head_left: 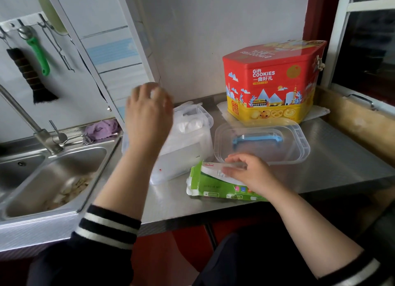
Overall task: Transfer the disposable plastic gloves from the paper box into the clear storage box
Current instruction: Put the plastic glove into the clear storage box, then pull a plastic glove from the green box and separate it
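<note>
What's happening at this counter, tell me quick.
A person is moving disposable gloves out of a green paper box lying on the steel counter. Their right hand pinches at the box's opening. Their left hand is raised, blurred, over the clear storage box, which already holds white plastic material. That box's lid, with a blue handle, lies upside down beside it, in front of a red cookie tin. A sink sits to the left.
</note>
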A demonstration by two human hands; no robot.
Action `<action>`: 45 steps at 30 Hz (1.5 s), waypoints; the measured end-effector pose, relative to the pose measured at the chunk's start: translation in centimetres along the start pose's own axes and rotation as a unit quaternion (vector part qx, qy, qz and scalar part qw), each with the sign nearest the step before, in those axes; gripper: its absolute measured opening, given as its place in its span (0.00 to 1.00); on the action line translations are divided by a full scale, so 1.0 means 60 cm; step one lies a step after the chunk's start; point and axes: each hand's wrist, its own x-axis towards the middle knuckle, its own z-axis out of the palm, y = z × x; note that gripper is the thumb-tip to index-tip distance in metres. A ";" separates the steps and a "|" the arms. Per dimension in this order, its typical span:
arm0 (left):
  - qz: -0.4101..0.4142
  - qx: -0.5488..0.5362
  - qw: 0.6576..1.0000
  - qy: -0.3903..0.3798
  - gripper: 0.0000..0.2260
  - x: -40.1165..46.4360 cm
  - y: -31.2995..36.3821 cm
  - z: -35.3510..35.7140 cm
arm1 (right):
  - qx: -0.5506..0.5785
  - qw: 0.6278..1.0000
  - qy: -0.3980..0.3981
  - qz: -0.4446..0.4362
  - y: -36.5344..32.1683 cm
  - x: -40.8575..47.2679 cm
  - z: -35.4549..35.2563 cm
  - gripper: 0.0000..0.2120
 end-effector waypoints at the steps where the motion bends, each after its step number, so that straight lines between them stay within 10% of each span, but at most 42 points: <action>1: 0.040 -0.093 0.995 0.025 0.08 -0.019 0.032 -0.005 | -0.019 1.000 -0.003 -0.007 0.001 -0.001 0.003 0.13; 4: 0.057 -0.299 0.946 -0.112 0.10 -0.101 0.107 0.003 | -0.020 0.999 -0.002 -0.030 0.001 -0.001 0.009 0.09; 9: -0.052 -0.350 0.855 -0.378 0.33 -0.202 0.111 0.060 | -0.083 0.996 0.021 -0.040 -0.008 -0.006 0.006 0.04; 27: -0.106 -0.359 0.852 -0.365 0.38 -0.229 0.109 0.080 | 0.325 0.940 0.095 0.032 -0.017 -0.013 -0.028 0.03; 36: -0.124 -0.376 0.848 -0.352 0.39 -0.241 0.111 0.078 | -0.046 0.998 0.025 -0.021 -0.017 -0.009 0.009 0.09; 45: -0.136 -0.371 0.846 -0.357 0.39 -0.239 0.109 0.077 | 0.226 0.965 0.129 0.022 -0.011 -0.012 -0.015 0.09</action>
